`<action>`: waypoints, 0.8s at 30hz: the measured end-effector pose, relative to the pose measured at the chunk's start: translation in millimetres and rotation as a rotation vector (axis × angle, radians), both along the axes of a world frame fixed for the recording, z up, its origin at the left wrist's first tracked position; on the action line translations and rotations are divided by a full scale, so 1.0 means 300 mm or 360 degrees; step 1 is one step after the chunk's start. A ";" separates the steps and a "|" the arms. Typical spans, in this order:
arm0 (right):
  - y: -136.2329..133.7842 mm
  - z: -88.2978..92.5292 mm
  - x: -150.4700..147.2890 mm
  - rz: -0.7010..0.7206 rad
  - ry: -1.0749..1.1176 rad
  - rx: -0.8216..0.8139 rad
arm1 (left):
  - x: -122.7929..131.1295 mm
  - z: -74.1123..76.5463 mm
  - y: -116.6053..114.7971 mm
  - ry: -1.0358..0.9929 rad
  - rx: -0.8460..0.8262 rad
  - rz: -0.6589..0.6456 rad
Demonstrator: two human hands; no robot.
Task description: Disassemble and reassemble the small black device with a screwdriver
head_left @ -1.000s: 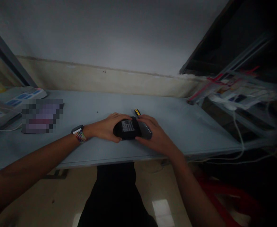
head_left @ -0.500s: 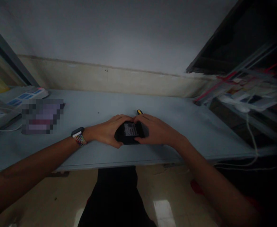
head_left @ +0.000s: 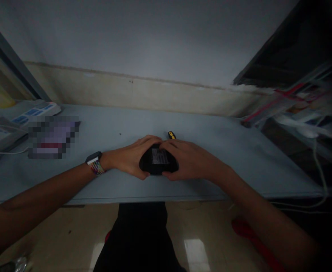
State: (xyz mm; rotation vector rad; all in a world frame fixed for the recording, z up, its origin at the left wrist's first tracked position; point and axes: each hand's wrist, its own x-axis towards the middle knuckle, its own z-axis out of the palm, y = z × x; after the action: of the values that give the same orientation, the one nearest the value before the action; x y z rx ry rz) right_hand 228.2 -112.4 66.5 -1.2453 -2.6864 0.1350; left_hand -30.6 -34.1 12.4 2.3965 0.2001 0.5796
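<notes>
Between my hands is a black box-like device (head_left: pixel 158 168) with a printed white label on its upper face; its exact kind I cannot make out. My left hand (head_left: pixel 132 156), with a watch on its wrist, grips the left side, thumb at the near edge and fingers at the far edge. On the opposite side my right hand (head_left: pixel 193 160) is wrapped round the device in the same way. Just beyond the right fingers pokes out a yellow-and-black handle (head_left: pixel 171 134), the rest of it hidden behind the hand.
The device is at the light blue-grey table (head_left: pixel 98 190), near its front edge. At the left lie a pixelated flat object (head_left: pixel 54 138) and a white power strip (head_left: pixel 39 112). A white cable (head_left: pixel 319 162) hangs at the right, by a cluttered rack. A wall stands behind.
My right hand has shifted its hold, and the device's right part looks turned or pressed level with the rest. The camera view has moved slightly. Both hands stay on the device.
</notes>
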 end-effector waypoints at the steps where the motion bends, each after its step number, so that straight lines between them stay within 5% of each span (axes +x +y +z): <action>1: 0.002 0.003 -0.004 0.0015 -0.0022 0.0011 | -0.001 0.000 0.000 0.0006 -0.0006 0.0005; 12: 0.022 -0.065 0.004 0.0335 -0.0214 0.0365 | -0.004 -0.013 0.002 0.0003 -0.0005 -0.0004; 24: 0.073 -0.073 0.076 0.0266 0.0147 0.0373 | -0.008 -0.001 -0.003 -0.0010 -0.0159 0.0045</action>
State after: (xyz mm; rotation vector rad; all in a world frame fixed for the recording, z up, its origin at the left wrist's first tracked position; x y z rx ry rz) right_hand 251.1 -90.5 44.8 -0.9244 -2.6317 -0.0962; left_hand -32.9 -35.0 12.0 2.2983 0.2544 0.5768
